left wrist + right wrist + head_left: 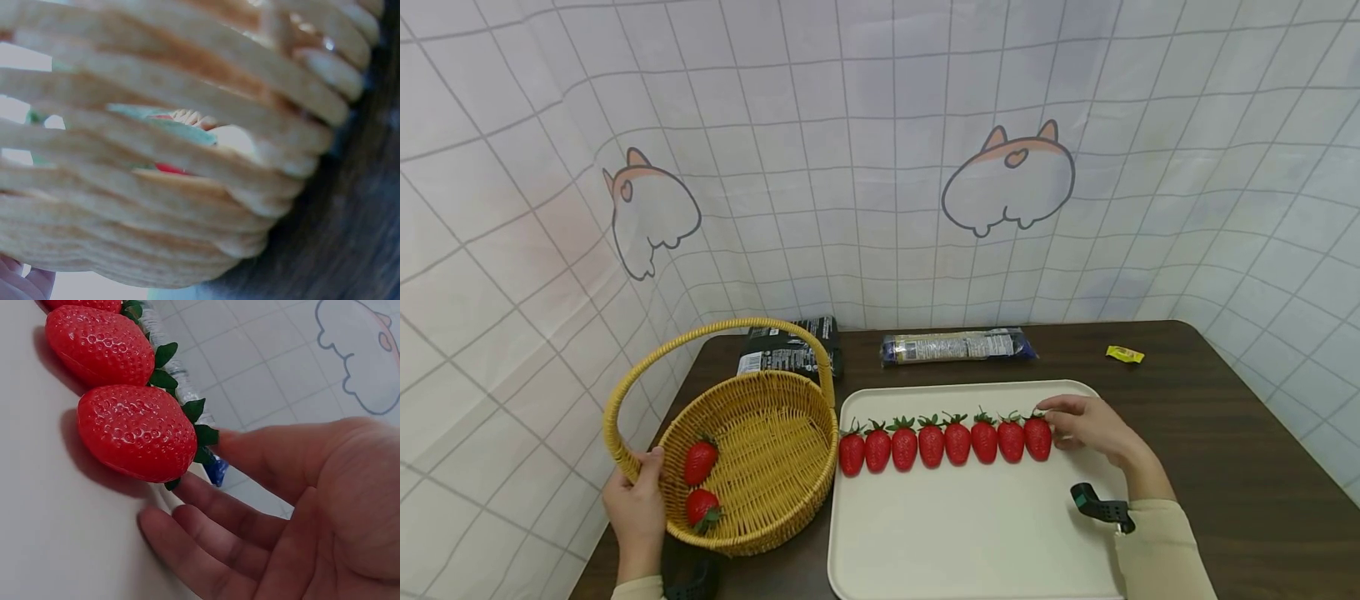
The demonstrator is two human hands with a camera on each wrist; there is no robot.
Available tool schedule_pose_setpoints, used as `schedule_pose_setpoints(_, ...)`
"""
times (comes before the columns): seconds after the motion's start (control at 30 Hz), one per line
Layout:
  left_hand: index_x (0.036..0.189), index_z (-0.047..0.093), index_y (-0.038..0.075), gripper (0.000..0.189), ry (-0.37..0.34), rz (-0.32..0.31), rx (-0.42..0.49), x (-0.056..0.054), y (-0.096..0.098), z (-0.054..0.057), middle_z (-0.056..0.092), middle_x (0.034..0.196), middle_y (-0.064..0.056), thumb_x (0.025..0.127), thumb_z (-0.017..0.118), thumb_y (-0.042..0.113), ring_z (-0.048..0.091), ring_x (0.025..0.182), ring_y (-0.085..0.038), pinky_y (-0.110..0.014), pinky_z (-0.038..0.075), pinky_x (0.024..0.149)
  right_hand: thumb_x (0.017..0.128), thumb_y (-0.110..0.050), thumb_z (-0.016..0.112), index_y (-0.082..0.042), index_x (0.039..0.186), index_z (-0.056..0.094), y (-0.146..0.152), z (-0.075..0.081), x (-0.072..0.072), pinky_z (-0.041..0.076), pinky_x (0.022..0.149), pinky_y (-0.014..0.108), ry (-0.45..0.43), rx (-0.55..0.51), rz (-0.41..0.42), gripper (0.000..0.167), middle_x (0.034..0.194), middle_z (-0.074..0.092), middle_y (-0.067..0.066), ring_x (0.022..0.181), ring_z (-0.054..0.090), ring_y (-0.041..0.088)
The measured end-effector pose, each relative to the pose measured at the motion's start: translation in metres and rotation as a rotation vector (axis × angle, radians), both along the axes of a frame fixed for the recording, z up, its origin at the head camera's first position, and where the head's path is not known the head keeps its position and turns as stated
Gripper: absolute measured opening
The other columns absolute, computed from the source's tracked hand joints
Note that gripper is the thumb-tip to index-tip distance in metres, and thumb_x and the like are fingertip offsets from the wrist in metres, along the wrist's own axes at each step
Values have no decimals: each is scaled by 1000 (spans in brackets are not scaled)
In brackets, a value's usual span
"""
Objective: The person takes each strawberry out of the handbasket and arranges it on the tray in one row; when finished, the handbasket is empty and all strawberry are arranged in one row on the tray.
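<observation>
In the head view, my left hand [638,504] grips the yellow wicker basket [760,542] at its left rim, near the foot of the arched handle. Two red strawberries [702,462] lie inside on the left. Through the left wrist view, the basket's weave [156,206] fills most of the picture. On the cream tray [970,533], several strawberries [931,446] form a row side by side, leaves toward the back. My right hand [1093,429] is at the rightmost strawberry [137,434], thumb and index finger pinching its green leaves while the other fingers curve loosely below.
Behind the basket lies a black package [793,346]. A long clear-and-blue packet [958,346] lies behind the tray, and a small yellow wrapper [1124,354] sits at the back right of the dark table [1240,467]. A grid-patterned curtain [880,208] encloses the table's back and sides.
</observation>
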State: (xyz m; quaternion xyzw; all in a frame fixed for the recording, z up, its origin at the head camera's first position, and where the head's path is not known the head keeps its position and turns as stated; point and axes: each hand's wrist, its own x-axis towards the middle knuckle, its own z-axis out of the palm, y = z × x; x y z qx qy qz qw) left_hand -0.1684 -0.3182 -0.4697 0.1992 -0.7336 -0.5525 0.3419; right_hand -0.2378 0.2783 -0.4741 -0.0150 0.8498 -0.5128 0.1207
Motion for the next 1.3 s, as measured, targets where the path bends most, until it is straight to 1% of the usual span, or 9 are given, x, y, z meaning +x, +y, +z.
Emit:
schedule_pose_setpoints(0.13,83,58,-9,33,-4,4,3,0,0,0,55,58,12,95,65,21,43,51,-7,-20,35,48,100,-23,55,0,130,57,1,2,1,55,80,39,21,39,-78,38,120,61,23,94,67,29)
schedule_pose_setpoints(0.23,82,58,-8,33,1,5,10,0,0,0,55,59,11,95,65,21,44,52,-7,-20,36,49,101,-23,52,0,133,54,3,3,0,55,82,38,31,45,-116,40,126,58,25,101,66,31)
schedule_pose_setpoints(0.4,80,59,-6,31,5,7,13,-1,-1,-1,55,59,11,94,66,20,45,53,-7,-20,36,50,102,-23,51,2,136,49,4,8,-1,55,82,33,67,-39,-171,42,130,55,27,109,56,36)
schedule_pose_setpoints(0.5,79,59,-5,31,0,6,14,-1,-1,-1,55,58,11,94,66,21,45,53,-8,-20,36,50,103,-26,51,3,136,49,3,12,0,55,81,30,98,-86,-192,44,130,55,27,109,53,38)
schedule_pose_setpoints(0.6,78,59,-4,31,-3,3,8,0,-2,-2,55,58,11,94,66,21,44,51,-8,-21,35,49,103,-28,51,2,135,50,0,16,1,55,81,30,130,-102,-196,44,129,56,26,109,53,39)
schedule_pose_setpoints(0.8,79,58,-5,32,-1,0,5,-1,-1,-1,55,58,10,95,65,21,43,50,-7,-21,35,48,103,-22,50,0,132,53,-18,26,1,55,81,30,177,-127,-178,37,125,58,24,106,54,38)
schedule_pose_setpoints(1.03,79,58,-5,31,4,3,11,0,0,0,53,59,10,94,66,20,43,50,-7,-19,35,47,102,-14,51,1,128,55,-53,33,-1,54,86,40,162,-158,-98,31,122,60,22,101,58,33)
schedule_pose_setpoints(1.17,81,57,-7,32,8,-4,9,1,1,0,53,59,10,94,66,20,42,50,-7,-19,35,47,101,-12,51,1,124,57,-69,35,1,55,83,38,167,-185,-60,27,118,61,21,99,58,35)
schedule_pose_setpoints(1.3,80,57,-8,33,20,-2,3,0,0,0,53,58,11,94,66,20,40,48,-7,-20,34,46,100,-9,52,1,120,60,-93,37,3,56,80,38,181,-225,4,23,113,63,19,100,58,41)
